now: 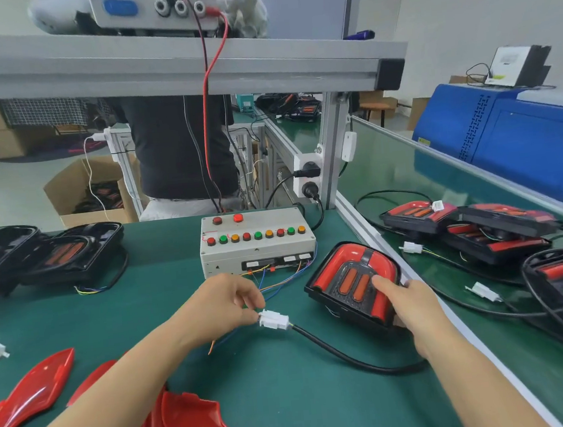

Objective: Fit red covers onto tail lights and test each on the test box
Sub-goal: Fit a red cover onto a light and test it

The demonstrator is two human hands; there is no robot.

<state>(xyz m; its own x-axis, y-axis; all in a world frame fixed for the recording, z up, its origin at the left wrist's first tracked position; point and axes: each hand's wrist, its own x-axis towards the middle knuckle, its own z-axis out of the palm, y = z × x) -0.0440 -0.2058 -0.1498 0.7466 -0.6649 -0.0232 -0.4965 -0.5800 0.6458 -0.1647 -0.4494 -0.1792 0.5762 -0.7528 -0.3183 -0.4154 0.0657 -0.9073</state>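
Now left hand (pixel 224 299) pinches blocky white connector (pixel 273 318); right hand (pixel 411 307) grips glossy red-covered tail light (pixel 352 280)

**Surroundings at Your Station**

You work at a green desk (pixel 77 319) under an aluminium shelf rail (pixel 170 76). A blue machine (pixel 520 135) stands at far right, with a white printer (pixel 517 66) behind it. A cardboard box (pixel 75 188) sits on the floor beyond the desk. A person in a dark top (pixel 177 147) stands opposite. Two black plugs occupy the post sockets (pixel 309 178).
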